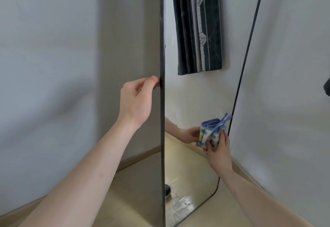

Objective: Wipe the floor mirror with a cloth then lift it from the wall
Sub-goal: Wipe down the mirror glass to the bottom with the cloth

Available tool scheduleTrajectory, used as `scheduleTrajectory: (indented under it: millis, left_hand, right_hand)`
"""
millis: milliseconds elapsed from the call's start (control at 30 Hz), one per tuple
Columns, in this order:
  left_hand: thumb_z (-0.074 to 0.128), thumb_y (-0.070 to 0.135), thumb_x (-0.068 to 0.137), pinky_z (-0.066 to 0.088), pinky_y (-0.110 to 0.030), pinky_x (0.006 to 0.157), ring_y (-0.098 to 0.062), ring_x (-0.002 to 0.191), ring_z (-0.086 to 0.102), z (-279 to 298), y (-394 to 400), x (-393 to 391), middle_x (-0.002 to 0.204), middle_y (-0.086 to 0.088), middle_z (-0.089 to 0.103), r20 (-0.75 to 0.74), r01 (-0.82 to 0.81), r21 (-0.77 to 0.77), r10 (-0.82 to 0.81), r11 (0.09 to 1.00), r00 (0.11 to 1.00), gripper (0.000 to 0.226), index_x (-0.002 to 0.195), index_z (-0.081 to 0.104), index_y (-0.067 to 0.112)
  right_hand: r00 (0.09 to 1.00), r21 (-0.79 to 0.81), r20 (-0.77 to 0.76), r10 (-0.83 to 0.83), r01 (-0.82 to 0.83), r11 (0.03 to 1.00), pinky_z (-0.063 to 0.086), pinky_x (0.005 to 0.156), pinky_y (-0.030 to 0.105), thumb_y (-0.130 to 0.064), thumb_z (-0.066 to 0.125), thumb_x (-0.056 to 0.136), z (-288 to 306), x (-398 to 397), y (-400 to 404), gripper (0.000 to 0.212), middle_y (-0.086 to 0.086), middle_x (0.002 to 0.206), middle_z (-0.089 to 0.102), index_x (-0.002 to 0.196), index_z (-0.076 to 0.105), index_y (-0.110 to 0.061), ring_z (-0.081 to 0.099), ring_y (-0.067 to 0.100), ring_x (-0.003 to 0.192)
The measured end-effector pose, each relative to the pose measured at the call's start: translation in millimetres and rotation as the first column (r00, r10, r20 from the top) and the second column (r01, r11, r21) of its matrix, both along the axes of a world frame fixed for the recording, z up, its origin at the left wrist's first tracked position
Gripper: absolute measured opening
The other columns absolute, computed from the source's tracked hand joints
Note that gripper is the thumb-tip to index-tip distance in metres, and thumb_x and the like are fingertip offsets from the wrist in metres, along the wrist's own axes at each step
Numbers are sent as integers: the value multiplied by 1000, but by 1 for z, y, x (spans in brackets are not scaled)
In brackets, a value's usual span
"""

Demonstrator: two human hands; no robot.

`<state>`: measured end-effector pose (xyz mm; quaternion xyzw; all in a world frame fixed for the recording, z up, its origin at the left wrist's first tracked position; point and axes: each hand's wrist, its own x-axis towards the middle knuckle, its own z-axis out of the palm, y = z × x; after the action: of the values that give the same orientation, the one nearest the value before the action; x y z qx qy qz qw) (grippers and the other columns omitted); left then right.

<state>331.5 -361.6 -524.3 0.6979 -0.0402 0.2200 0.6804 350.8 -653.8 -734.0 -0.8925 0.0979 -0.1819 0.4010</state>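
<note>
Two bare forearms reach up from the 6 o'clock edge of my view toward a tall floor mirror (192, 101) that leans against a pale wall (44, 48). I see the mirror almost edge-on, so its near black frame (162, 48) runs straight up the middle of the picture from 6 to 12 o'clock.

My left hand (136, 100) sits just left of centre, at about 9 o'clock from the frame. Its fingers (153, 80) curl together and pinch the frame's edge, thumb side toward me. I judge this grip steadies the mirror so it does not rock while being rubbed.

My right hand (218, 152) is at about 4 o'clock, low on the glass beside the far frame rail. Its fingers press together on a bunched cloth (211, 131), white with coloured spots and a blue trim, holding it flat to the glass. A mirrored hand meets the cloth from the other side.

Reflected in the glass are a dark curtain (198, 27) at 12 o'clock and beige floor (139, 182) below. Wiping looks underway; lifting has not begun.
</note>
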Motion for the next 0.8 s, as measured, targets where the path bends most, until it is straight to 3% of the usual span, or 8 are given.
scheduleTrajectory:
  millis: [67, 133, 200, 333, 433, 533, 667, 800]
  left_hand:
    - [59, 27, 100, 49, -17, 85, -5, 88, 70, -4, 0, 7, 82, 7, 78, 16, 0, 32, -1, 1000, 1000, 31, 78, 80, 22]
    - [59, 34, 96, 44, -30, 77, -13, 77, 56, -8, 2, 12, 74, -11, 66, 56, 8, 71, -12, 997, 998, 39, 79, 73, 2]
    - [61, 30, 95, 39, -29, 71, -12, 74, 49, -9, 2, 14, 74, -21, 61, 83, 2, 116, -11, 993, 996, 37, 79, 71, -1]
    - [66, 17, 96, 46, -12, 75, -2, 79, 66, -6, 2, 12, 81, 13, 77, 84, -28, 138, 17, 990, 996, 22, 85, 81, 28]
    - [68, 16, 95, 48, -12, 80, -1, 87, 71, -5, 1, 10, 85, 22, 77, 88, -43, 151, 30, 988, 996, 25, 88, 78, 37]
    - [69, 16, 95, 50, -10, 83, 3, 92, 72, -7, -1, 5, 90, 27, 76, 73, -35, 140, 25, 990, 997, 23, 97, 78, 37]
    - [66, 21, 97, 54, -21, 96, 0, 103, 72, -10, 1, -1, 106, 14, 79, 51, -15, 116, 9, 993, 999, 23, 115, 79, 20]
    - [56, 22, 104, 53, -20, 96, 1, 100, 71, -3, 1, -10, 103, 15, 79, 52, 48, 83, -53, 995, 997, 25, 109, 81, 22]
  right_hand:
    - [996, 44, -68, -52, 55, 998, 40, 109, 39, -21, 58, 102, 0, 12, -14, 69, 6, 164, 29, 162, 24, -18, 43, 32, 143]
    - [981, 69, -169, -92, 105, 992, 42, 103, 40, -19, 55, 102, -3, 21, -28, 65, 12, 160, 36, 160, 27, -14, 48, 36, 137]
    - [962, 87, -249, -113, 138, 987, 44, 103, 42, -20, 55, 101, -9, 29, -38, 62, 16, 156, 41, 158, 31, -11, 51, 40, 133]
    - [940, 120, -317, -127, 173, 978, 47, 100, 43, -20, 54, 99, -20, 37, -45, 62, 17, 153, 48, 156, 32, -14, 56, 42, 128]
    - [930, 169, -344, -128, 195, 966, 49, 104, 47, -23, 53, 98, -23, 40, -41, 62, 16, 152, 50, 156, 32, -17, 57, 42, 128]
    - [937, 201, -319, -142, 214, 956, 47, 108, 48, -31, 54, 100, -13, 32, -23, 61, 18, 152, 48, 155, 35, -15, 54, 41, 130]
    - [976, 207, -180, -121, 157, 966, 44, 110, 42, -41, 57, 100, 16, 9, 15, 61, 13, 151, 39, 154, 38, -21, 52, 38, 130]
    - [997, 239, -26, -66, 70, 969, 43, 101, 29, -42, 65, 97, 46, -12, 53, 64, 8, 149, 38, 153, 39, -26, 56, 27, 124]
